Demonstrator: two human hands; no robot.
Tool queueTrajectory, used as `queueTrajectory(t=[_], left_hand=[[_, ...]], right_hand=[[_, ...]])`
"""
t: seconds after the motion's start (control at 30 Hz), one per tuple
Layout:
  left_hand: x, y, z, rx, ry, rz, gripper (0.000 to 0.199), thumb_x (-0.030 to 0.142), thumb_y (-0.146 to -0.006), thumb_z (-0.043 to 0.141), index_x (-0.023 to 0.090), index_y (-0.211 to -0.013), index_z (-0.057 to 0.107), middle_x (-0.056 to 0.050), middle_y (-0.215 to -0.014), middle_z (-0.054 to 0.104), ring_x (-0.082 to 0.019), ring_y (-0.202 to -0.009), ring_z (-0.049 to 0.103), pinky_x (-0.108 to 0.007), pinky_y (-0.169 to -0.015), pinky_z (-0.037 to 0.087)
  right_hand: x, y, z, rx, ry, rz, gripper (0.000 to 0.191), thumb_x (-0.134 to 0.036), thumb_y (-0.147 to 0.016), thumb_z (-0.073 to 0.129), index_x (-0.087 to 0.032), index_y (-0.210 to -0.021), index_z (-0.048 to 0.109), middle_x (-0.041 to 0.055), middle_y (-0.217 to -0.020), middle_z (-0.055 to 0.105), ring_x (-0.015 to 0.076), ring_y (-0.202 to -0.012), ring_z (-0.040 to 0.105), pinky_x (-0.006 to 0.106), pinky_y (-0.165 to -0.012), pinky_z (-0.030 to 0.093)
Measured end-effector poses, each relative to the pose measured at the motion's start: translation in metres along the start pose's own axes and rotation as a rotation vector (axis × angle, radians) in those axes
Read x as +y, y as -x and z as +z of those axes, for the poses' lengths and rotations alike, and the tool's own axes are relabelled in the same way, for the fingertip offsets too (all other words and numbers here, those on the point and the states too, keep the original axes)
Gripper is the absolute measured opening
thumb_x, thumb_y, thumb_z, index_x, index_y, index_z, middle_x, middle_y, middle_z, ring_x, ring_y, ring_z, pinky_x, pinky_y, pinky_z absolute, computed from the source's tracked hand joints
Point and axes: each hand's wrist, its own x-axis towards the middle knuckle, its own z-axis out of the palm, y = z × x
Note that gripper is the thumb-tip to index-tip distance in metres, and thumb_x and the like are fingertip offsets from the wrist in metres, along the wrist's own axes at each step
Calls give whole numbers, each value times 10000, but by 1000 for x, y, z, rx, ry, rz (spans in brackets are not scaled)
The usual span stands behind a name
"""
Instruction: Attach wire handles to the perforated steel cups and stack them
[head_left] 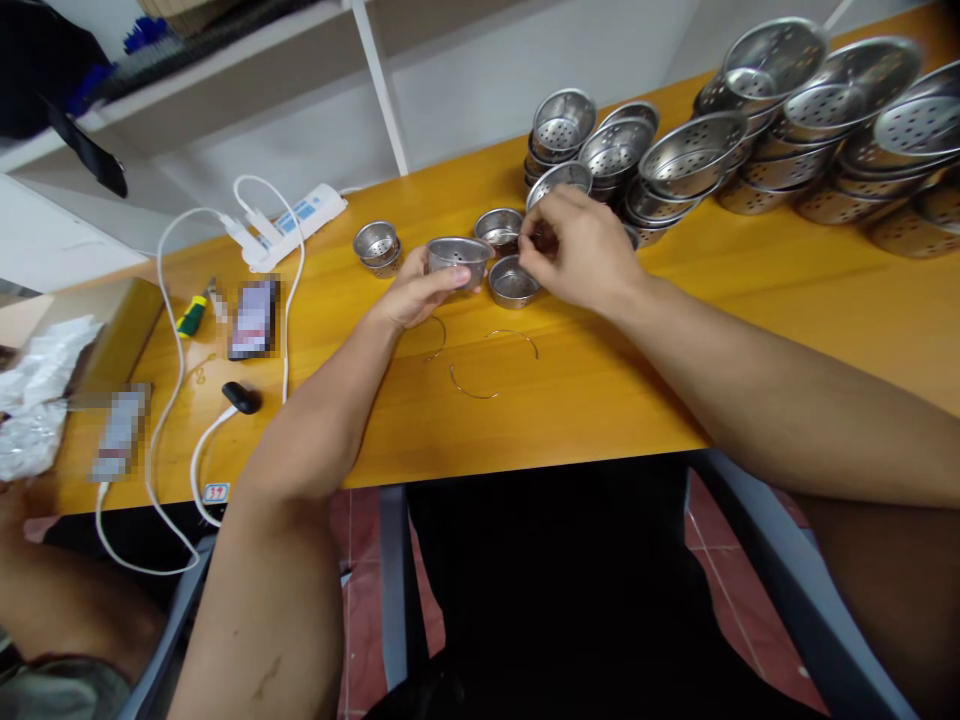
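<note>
My left hand is closed around a small steel cup with holes in it, the thumb pressed on its near side. To the right, my right hand is closed in a pinch; a thin wire seems to stick out from its fingertips toward the cup, though the fingers hide most of it. Just below the right fingertips sits a shallow steel cup, and behind it another perforated cup. Three loose pieces of curved wire lie on the table in front of my hands.
Tall stacks of perforated steel cups fill the table's back right. Two small nested cups stand left. Farther left are a power strip, white cables, a phone, a yellow-green tool and a cardboard box. Another person sits at left.
</note>
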Motion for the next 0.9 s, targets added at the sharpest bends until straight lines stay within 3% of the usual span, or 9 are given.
queueTrajectory(t=[0.13,0.33,0.57,0.73,0.9], left_hand=[[-7,-9,-8,-10,-148,83,841,691,-602,1173,226,-1239,882,-99,-1218,882,-375,-1267,860,-609,-1256,658],[-13,-14,-9,-66,-208,108,948,627,-509,1240,224,-1281,865,-103,-1250,857,-425,-1391,806,-675,-1346,569],[-24,-22,-16,-10,-309,231,1077,699,-550,1208,270,-1453,809,-109,-1477,814,-412,-1480,782,-670,-1378,559],[-25,-21,-15,54,-289,222,1098,692,-545,1217,299,-1476,787,-89,-1460,787,-414,-1499,766,-667,-1370,563],[-32,-20,-15,72,-211,195,1075,680,-524,1226,320,-1427,768,-71,-1394,786,-367,-1371,806,-683,-1303,611]], right_hand=[[-2,0,-5,-102,-134,-60,390,-747,-1114,737,-388,-1234,830,162,-1251,773,489,-1355,669,699,-1146,585],[-1,-1,-4,-132,-174,-33,379,-763,-1076,789,-400,-1173,834,145,-1155,756,462,-1287,681,673,-1091,609],[11,-3,-3,-5,-144,-12,317,-659,-1080,819,-362,-1192,815,148,-1113,800,455,-1175,733,673,-1082,612],[10,-5,-5,80,-104,-8,339,-642,-1109,775,-322,-1000,749,177,-1127,788,448,-1137,724,683,-1123,574],[8,-2,-4,75,-128,13,369,-736,-1118,733,-376,-1046,766,140,-1144,813,455,-1219,736,651,-1091,621]])
